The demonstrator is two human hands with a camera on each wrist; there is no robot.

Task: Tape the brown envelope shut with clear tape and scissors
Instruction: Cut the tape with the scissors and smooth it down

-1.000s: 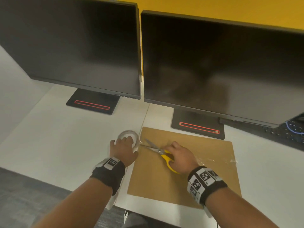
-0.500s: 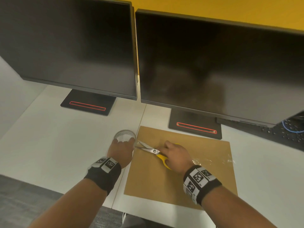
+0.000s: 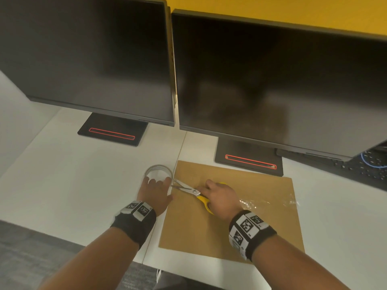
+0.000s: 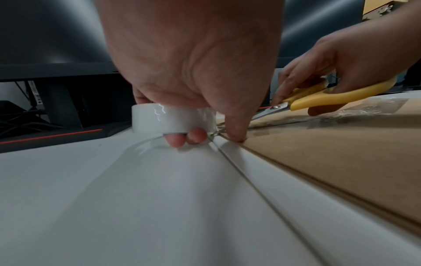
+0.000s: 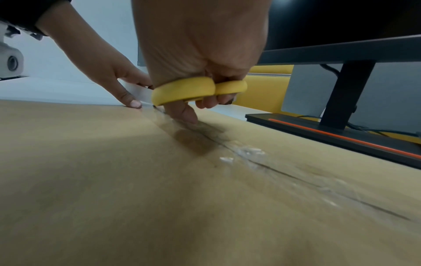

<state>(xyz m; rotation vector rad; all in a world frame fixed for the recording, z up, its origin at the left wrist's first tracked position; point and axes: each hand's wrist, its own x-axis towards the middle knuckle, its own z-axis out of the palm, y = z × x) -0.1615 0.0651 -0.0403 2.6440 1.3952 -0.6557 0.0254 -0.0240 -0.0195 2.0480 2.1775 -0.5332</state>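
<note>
A brown envelope lies flat on the white desk. A strip of clear tape runs wrinkled across it. My left hand grips the clear tape roll just off the envelope's left edge, thumb pressed on that edge. My right hand holds the yellow-handled scissors, fingers through the loops. The blades are parted and point left at the tape beside the roll.
Two dark monitors on black stands rise close behind the envelope. A black keyboard with a blue cable lies at the far right. The desk's front edge runs just below the envelope.
Both hands have stayed almost where they were. The scissor blades have edged slightly left toward the roll; the head camera has shifted a little.
</note>
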